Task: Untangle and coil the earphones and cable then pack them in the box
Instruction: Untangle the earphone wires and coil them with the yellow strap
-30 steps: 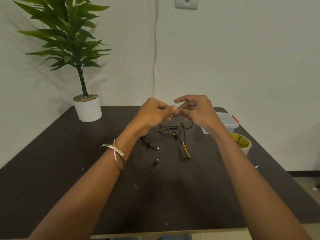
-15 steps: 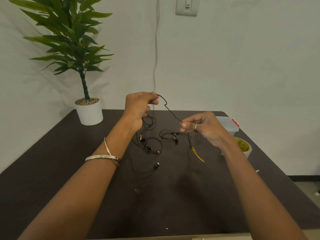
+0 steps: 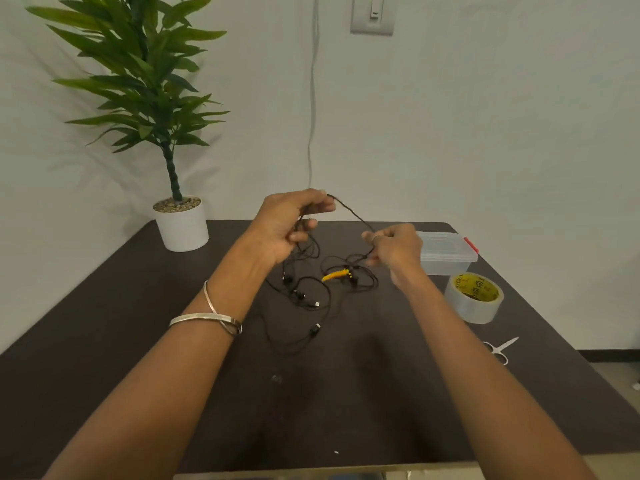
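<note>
Earphones (image 3: 311,292), thin black tangled cord, pinched between hands (image 3: 343,233)

A dark brown table (image 3: 104,341) is seen set against a white wall. A tangle of black earphone cable (image 3: 304,296) with a yellow tie (image 3: 335,274) is spread at its middle. Left of the tangle and farther back, a white potted plant (image 3: 180,223) is placed. Right of the tangle a clear plastic box (image 3: 446,252) is set, with a tape roll (image 3: 473,297) and small scissors (image 3: 500,349) nearer.
</note>
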Tool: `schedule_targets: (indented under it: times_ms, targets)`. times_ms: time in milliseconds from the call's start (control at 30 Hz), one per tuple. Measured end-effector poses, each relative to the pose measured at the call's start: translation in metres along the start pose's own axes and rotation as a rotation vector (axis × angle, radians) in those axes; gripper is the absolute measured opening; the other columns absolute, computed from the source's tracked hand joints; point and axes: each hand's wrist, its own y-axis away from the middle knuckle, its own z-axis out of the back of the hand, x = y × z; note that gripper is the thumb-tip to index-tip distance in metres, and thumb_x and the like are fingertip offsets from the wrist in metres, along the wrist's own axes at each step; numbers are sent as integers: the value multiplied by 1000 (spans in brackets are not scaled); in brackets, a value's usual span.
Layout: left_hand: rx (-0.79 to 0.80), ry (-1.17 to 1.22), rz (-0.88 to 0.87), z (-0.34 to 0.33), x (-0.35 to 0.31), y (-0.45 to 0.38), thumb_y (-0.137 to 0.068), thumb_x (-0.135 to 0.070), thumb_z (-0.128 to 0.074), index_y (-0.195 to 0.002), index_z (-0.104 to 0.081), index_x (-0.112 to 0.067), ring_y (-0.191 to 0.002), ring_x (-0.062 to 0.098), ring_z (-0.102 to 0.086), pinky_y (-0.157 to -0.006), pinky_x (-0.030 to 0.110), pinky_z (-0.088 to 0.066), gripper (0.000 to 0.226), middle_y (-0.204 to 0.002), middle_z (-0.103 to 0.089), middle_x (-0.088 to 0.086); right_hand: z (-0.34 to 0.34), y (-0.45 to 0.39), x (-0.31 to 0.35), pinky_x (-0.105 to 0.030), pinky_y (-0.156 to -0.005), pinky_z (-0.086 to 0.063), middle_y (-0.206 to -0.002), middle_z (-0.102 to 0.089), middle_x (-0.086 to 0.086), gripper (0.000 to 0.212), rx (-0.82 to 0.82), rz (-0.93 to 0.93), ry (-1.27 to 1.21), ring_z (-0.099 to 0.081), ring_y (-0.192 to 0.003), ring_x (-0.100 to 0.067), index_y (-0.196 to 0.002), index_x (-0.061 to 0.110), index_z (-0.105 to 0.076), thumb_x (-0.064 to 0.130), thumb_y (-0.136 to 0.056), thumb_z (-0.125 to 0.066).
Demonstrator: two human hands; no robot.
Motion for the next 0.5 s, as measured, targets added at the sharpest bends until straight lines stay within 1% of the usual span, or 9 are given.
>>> schedule_targets:
  times_ms: [67, 100, 167, 200, 233, 300, 367, 433, 500]
  targets:
    - [-110, -137, -31, 7, 3, -2, -82, -18, -68, -84, -73, -7, -49, 9, -42, -34, 15, -22, 12, -85, -75, 5, 11, -6, 1, -28, -58, -55, -75, -61, -11, 22, 14, 27, 67, -66, -62, -18, -71, 5, -59, 10, -75, -80]
    - [-135, -222, -54, 9, 5, -2, -81, -20, -69, -86, -74, -8, -49, 8, -42, -35, 14, -23, 13, -83, -75, 4, 17, -7, 5, -27, -66, -52, -88, -61, -8, 28, 81, 50, 137, -64, -78, -17, -84, 8, -62, 13, -70, -85]
    - [-98, -328, -99, 8, 8, -1, -81, -21, -69, -90, -75, -8, -45, 4, -43, -36, 14, -27, 17, -81, -72, 4, 30, -4, 19, -26, -86, -43, -115, -56, 0, 62, 294, 140, 251, -52, -106, -13, -117, 17, -58, 19, -63, -89]
    - [-61, -359, -119, 5, 10, 0, -82, -21, -69, -91, -75, -7, -42, 1, -44, -38, 14, -29, 17, -78, -70, 3, 33, -1, 27, -27, -93, -40, -123, -54, 3, 70, 393, 199, 283, -48, -116, -11, -126, 21, -55, 22, -65, -88]
    - [-31, -392, -138, 1, 12, 1, -82, -22, -69, -90, -75, -8, -40, -2, -45, -42, 14, -31, 17, -76, -69, 2, 33, 3, 34, -27, -98, -38, -127, -56, 4, 64, 496, 258, 285, -47, -120, -9, -129, 21, -55, 23, -71, -84]
    - [-10, -441, -174, -6, 14, 0, -83, -24, -68, -85, -76, -10, -40, -4, -46, -49, 18, -33, 16, -70, -66, -1, 28, 10, 42, -23, -97, -41, -112, -69, -1, 31, 656, 320, 233, -60, -112, -11, -116, 11, -66, 21, -86, -70]
    - [-28, -436, -191, -9, 15, -2, -83, -24, -68, -80, -76, -10, -41, -1, -43, -49, 20, -30, 16, -64, -63, -3, 21, 13, 41, -22, -83, -48, -74, -70, -7, 19, 673, 320, 114, -68, -79, -18, -94, -1, -70, 16, -94, -60]
    - [-60, -417, -180, -8, 15, -4, -82, -24, -69, -80, -75, -8, -41, 3, -37, -45, 20, -27, 18, -57, -57, -6, 19, 12, 34, -24, -59, -52, -53, -50, 0, 24, 647, 232, -65, -50, -49, -11, -85, -2, -68, 15, -97, -56]
    - [-100, -350, -153, -4, 14, -3, -83, -22, -67, -82, -74, -5, -42, 5, -32, -43, 19, -24, 19, -50, -47, -9, 20, 10, 27, -19, -41, -36, -52, -37, 4, 26, 624, 176, -155, -36, -44, -4, -82, 2, -66, 16, -99, -52]
